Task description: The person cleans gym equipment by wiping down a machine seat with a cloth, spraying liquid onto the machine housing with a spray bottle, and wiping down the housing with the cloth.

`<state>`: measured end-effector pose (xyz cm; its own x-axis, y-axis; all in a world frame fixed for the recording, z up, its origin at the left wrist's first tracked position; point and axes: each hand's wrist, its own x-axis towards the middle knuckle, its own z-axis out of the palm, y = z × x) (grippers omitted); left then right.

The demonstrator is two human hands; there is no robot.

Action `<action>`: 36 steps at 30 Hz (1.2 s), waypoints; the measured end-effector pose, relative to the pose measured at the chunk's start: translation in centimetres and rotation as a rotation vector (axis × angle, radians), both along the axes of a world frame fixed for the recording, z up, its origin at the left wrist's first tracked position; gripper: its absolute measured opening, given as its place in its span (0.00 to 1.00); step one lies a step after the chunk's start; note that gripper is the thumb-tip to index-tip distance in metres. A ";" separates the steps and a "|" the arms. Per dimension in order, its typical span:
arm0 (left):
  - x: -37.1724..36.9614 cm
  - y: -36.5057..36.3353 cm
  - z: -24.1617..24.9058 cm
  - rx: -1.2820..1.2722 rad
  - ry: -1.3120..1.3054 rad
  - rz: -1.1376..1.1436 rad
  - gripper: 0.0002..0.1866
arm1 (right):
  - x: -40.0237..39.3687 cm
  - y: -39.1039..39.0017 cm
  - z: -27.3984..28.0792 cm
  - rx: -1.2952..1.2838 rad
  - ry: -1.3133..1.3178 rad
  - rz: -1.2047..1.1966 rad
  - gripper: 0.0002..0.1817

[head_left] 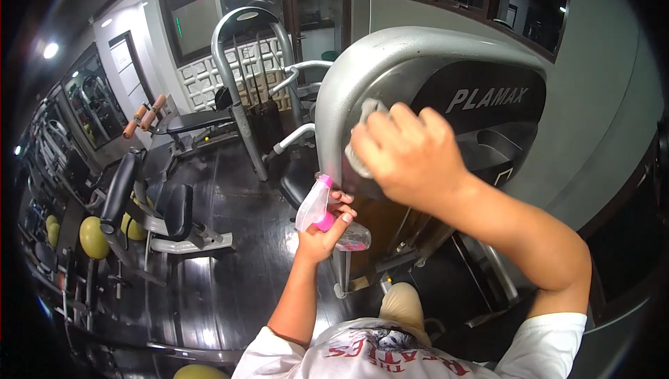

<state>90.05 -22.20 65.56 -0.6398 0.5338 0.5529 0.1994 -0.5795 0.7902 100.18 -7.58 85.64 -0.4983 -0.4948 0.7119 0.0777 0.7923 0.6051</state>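
Note:
My right hand (408,149) is closed around a grey cloth (371,108), pressed to the side panel of a silver and black exercise machine (390,48) marked PLAMAX. Part of the cloth is hidden behind my fingers. Lower and to the left, my left hand (326,235) grips a clear spray bottle (353,237) by its neck. The bottle has a white and pink trigger head, and a little pink shows near its base. It is tilted, close to the machine's front edge.
Behind stands another silver-framed machine (223,51) with a black seat. A padded bench (178,211) and yellow-green balls (94,237) are at the left on the dark floor (230,239). A grey wall (592,100) with windows rises at the right.

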 end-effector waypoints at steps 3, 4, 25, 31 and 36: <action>0.0 0.2 -0.3 0.030 0.003 -0.014 0.22 | 0.2 1.8 3.0 -0.050 0.100 -0.053 0.12; 0.0 0.2 -0.5 0.039 0.008 -0.017 0.23 | 0.3 2.4 3.5 -0.152 0.094 -0.044 0.13; 0.4 0.8 -0.9 0.066 0.038 0.038 0.22 | -0.9 2.0 3.7 -0.344 0.097 0.121 0.10; 1.3 0.8 -0.9 0.003 0.044 0.114 0.22 | -0.2 0.0 -3.3 0.052 -0.028 0.130 0.08; 1.4 0.9 -0.9 0.035 0.018 0.108 0.22 | -1.0 2.1 3.8 -0.089 0.117 0.043 0.05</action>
